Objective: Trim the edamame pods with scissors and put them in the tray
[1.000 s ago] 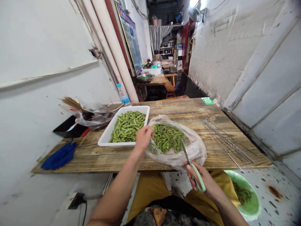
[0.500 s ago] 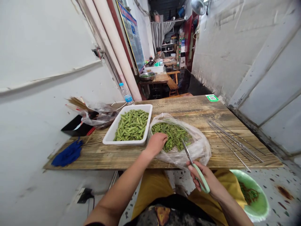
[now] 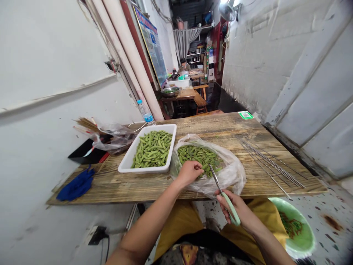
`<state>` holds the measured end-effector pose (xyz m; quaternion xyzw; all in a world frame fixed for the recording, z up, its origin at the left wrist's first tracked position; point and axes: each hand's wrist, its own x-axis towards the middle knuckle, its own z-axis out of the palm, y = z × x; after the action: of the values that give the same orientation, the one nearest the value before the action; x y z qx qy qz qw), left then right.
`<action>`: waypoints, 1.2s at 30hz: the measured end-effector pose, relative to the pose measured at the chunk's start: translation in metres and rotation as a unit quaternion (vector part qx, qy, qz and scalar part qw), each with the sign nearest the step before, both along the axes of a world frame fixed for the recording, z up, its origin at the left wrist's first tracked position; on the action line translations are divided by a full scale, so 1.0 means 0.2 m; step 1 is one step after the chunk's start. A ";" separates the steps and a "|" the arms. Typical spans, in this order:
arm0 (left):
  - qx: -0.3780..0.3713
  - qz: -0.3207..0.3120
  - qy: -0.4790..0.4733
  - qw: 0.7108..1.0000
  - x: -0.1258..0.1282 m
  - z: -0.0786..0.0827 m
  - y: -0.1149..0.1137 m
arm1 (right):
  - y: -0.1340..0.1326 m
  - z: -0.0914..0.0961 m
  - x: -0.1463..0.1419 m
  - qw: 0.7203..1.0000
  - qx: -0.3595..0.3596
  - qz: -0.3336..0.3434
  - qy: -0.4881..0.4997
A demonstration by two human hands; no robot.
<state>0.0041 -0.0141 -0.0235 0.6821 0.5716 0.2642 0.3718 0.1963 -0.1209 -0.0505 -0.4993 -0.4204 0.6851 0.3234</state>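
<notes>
Pinching one bean pod [image 3: 203, 169], the left hand [image 3: 189, 172] is curling; the right hand [image 3: 235, 208] is gripping scissors [image 3: 218, 186], best snipping away from fingers.

You have a rough, matt wooden table [image 3: 124, 184], a thin glossy plastic bag [image 3: 234, 173], and metal-bladed, plastic-handled scissors [image 3: 222, 192].

The clear plastic bag [image 3: 234, 173] is lying open-mouthed at the near edge of the wooden table [image 3: 124, 184], sagging over it. Green pods [image 3: 197, 154] are filling it in a loose heap; the left hand [image 3: 189, 173] is touching them with curled fingers. The scissors [image 3: 220, 191], with mint-green handles and steel blades, are sitting in the right hand [image 3: 234, 209], tips pointing up at the bag.
</notes>
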 end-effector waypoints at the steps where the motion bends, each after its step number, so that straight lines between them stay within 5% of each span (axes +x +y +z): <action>1: -0.022 -0.002 -0.035 0.999 0.00 0.00 -0.01 | 0.00 0.00 0.00 1.000 0.007 0.006 0.001; 6: -0.071 0.011 -0.113 0.991 0.02 0.02 -0.04 | -0.01 0.00 0.00 0.999 0.046 0.008 0.013; 14: -0.107 0.063 -0.171 0.977 0.03 0.03 -0.06 | -0.02 0.00 0.00 0.999 0.014 -0.027 0.021; 24: -0.172 0.022 -0.213 0.962 0.05 0.09 -0.10 | 0.00 0.03 -0.02 0.999 -0.011 -0.018 0.028; 31: -0.284 0.052 -0.347 0.892 0.06 0.07 -0.09 | -0.02 -0.02 -0.04 0.999 0.005 -0.022 0.046; 36: -0.266 0.116 -0.429 0.855 0.09 0.08 -0.09 | -0.04 0.00 -0.03 0.999 0.027 -0.009 0.046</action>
<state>0.0231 -0.0319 -0.0082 0.3050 0.4790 0.4096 0.7140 0.1894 -0.1294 -0.0513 -0.4616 -0.4190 0.6932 0.3618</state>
